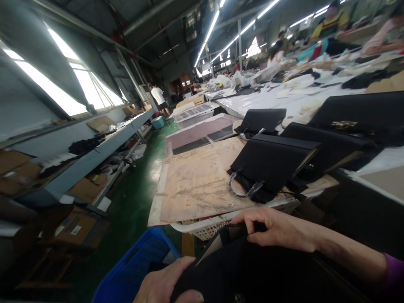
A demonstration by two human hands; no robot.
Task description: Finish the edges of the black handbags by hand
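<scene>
I hold the black piece [271, 269] between both hands, in front of the near edge of the board [189, 185]. My right hand [277, 226] is clamped on its upper rim, thumb and fingers pinching the material; my left hand [166, 282] is clamped on its left side, with the thumb on the near face. A pale strip [212, 250] shows at the rim between the two. The lower part lies in deep shadow, so I cannot tell how far it is folded or open. For good handling, I judge that the rim should be pinched lightly and evenly, the left hand steadying while the right aligns the edge; a hard pinch could crease the material. Clearance needs care: the white basket [202, 230] sits beneath the board's near edge, with the blue crate [121, 269] left of it, and a corner could snag on either. Toward the board's right end rests a bag [274, 155], its wrapped handle [255, 188] at the near left; I should avoid brushing it.
</scene>
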